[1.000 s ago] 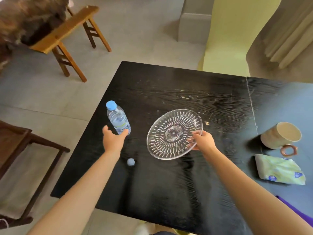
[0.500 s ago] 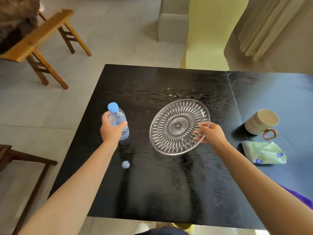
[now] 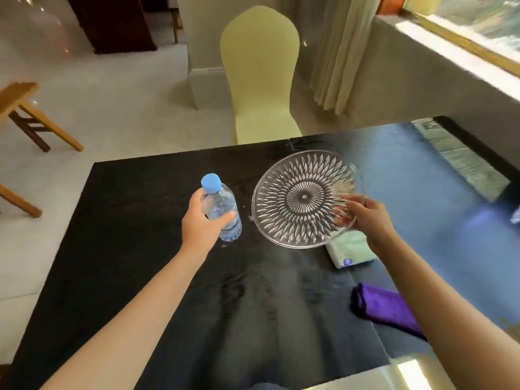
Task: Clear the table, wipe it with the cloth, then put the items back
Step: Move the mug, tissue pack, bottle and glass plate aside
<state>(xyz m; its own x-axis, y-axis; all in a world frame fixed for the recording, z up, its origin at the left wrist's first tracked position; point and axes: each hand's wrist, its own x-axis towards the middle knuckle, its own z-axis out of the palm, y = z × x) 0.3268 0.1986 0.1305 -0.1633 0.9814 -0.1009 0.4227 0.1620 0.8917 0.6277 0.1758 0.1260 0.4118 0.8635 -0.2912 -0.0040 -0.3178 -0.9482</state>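
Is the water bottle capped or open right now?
Capped. The blue cap sits on the neck of the water bottle, which the left hand grips, roughly upright.

We see our own two arms, bare from the bottom edge of the view up to the wrists, with no sleeves, watch or jewellery visible. Our left hand (image 3: 203,223) and right hand (image 3: 371,220) are ungloved, with short nails.
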